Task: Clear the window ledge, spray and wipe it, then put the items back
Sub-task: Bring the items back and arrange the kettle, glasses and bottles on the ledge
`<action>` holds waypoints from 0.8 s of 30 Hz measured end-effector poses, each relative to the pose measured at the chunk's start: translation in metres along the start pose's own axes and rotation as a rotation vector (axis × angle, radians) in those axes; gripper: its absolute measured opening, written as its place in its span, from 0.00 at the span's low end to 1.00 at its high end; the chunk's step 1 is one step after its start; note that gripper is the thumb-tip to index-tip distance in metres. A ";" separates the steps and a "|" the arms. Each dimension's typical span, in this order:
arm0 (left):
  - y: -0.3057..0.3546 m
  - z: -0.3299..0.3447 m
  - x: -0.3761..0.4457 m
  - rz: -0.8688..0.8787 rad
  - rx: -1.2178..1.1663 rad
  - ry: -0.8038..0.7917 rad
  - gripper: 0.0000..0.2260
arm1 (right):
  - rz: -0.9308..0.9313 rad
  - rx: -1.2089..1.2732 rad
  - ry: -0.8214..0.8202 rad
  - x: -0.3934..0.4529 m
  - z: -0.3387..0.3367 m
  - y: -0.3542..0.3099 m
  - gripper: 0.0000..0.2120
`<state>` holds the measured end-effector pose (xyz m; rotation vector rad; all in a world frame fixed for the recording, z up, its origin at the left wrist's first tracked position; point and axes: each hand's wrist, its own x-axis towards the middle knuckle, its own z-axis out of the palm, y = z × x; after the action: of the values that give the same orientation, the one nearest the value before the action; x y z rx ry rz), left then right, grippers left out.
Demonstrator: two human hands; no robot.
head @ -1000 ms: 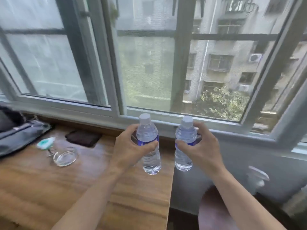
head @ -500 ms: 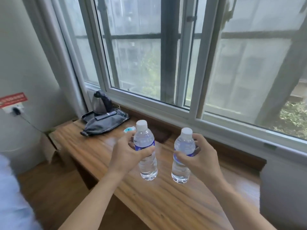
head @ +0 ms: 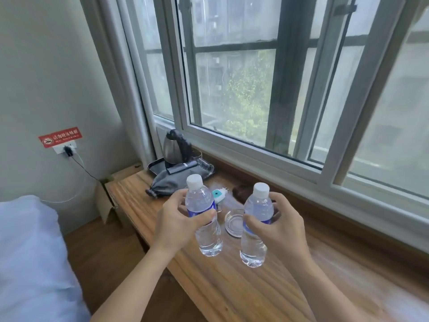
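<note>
A wide window (head: 255,89) fills the wall ahead of you, and under it runs the long wooden ledge (head: 232,282) you have to clear, with a bed corner (head: 30,256) at your lower left. At the ledge's far end a dark tray (head: 155,167) carries a steel kettle (head: 173,148), with a grey pouch (head: 171,180) slumped against it; nearer you sit a small glass dish (head: 233,223) and a white-and-teal plug-in device (head: 218,195). Your left hand (head: 176,225) is wrapped around one water bottle (head: 203,214), and your right hand (head: 282,225) around the second bottle (head: 256,225), fingers curled at the labels. Both bottles appear lifted just above the wood, long axes nearly upright, caps pointing up and tipped slightly away from you. Carrying the pair at once likely saves you a trip.
</note>
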<state>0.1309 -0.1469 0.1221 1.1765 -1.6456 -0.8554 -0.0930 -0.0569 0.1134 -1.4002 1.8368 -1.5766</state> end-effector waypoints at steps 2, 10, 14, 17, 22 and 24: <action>-0.010 -0.002 0.021 -0.005 0.010 -0.013 0.24 | -0.012 0.026 0.022 0.017 0.013 0.003 0.24; -0.034 -0.004 0.130 0.032 -0.020 -0.090 0.26 | -0.017 0.050 0.120 0.104 0.057 0.012 0.24; -0.039 -0.003 0.186 0.063 -0.027 -0.130 0.26 | -0.019 0.035 0.155 0.148 0.067 0.011 0.24; -0.046 0.002 0.226 0.095 -0.011 -0.133 0.26 | -0.027 0.018 0.188 0.178 0.074 0.008 0.24; -0.056 0.021 0.279 0.088 -0.024 -0.214 0.25 | 0.005 -0.061 0.201 0.219 0.091 0.009 0.25; -0.064 0.033 0.300 0.072 -0.049 -0.272 0.24 | 0.022 -0.090 0.195 0.234 0.102 0.013 0.26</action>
<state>0.0815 -0.4509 0.1364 0.9945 -1.8624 -1.0396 -0.1261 -0.3085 0.1453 -1.2979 2.0510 -1.6911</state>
